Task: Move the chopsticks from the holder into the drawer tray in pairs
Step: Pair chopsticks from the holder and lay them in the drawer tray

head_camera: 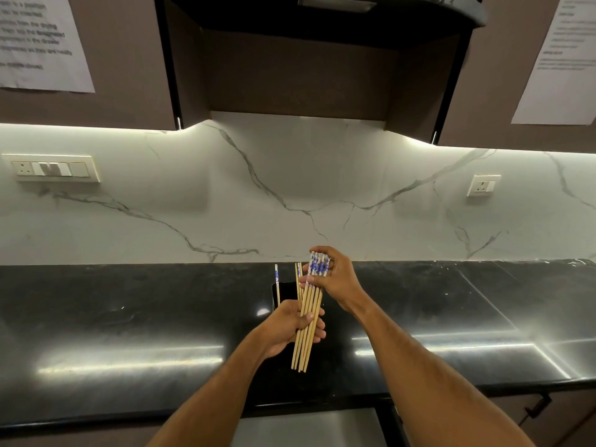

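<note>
A bundle of bamboo chopsticks [308, 321] is held between both hands above the black countertop [129, 317]. The left hand [290, 327] is curled round the plain lower shafts, thumb laid across the front and fingers wrapped behind. The right hand [332, 279] is closed on the blue-and-white patterned tops, which are pinched between thumb and fingers. The bundle runs tilted, tops away from the body at the right hand, tips projecting below the left hand toward the body.

Just behind the left hand and partly hidden by it, the dark holder [283, 293] is seen standing on the counter. A few chopsticks remain upright in it: one with a blue-patterned top [276, 282] at its far-left side, and two or three more [299, 279] close beside the right thumb.

The step in hand is judged to be the sorting of a lifted bundle, with a pair to be separated out. A pale drawer [306, 427] is visible below the counter edge, between the forearms; its tray cannot be made out. Next, two sticks would need to be isolated by the right fingers and carried down to it.
</note>
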`<action>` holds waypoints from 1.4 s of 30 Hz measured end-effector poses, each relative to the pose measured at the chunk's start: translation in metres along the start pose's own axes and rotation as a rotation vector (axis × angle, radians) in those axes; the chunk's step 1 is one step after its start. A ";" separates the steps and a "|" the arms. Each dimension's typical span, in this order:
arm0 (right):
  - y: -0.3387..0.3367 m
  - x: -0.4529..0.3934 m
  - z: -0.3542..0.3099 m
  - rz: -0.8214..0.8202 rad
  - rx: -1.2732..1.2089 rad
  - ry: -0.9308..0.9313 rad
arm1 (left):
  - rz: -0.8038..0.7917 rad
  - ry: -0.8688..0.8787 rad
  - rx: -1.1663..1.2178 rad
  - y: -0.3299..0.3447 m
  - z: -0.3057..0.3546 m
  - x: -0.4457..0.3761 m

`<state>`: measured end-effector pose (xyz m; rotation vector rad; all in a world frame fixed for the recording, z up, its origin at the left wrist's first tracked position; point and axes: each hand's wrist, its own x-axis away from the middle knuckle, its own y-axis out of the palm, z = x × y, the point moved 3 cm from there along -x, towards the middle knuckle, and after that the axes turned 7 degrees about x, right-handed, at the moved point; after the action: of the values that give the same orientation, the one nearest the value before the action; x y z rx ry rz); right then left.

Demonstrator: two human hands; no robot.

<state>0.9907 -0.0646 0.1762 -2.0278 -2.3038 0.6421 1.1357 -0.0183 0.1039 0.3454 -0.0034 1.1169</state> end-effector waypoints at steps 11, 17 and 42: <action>0.003 0.001 0.010 -0.162 -0.018 0.073 | -0.054 -0.121 -0.120 0.002 -0.006 -0.003; 0.005 0.002 0.013 -0.136 -0.027 0.076 | -0.054 -0.124 -0.123 0.001 -0.008 -0.005; 0.005 0.007 0.023 -0.021 -0.059 0.097 | -0.018 -0.079 -0.048 0.002 -0.021 0.003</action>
<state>0.9881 -0.0648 0.1517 -2.0078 -2.3126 0.4696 1.1322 -0.0092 0.0851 0.3457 -0.0962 1.0834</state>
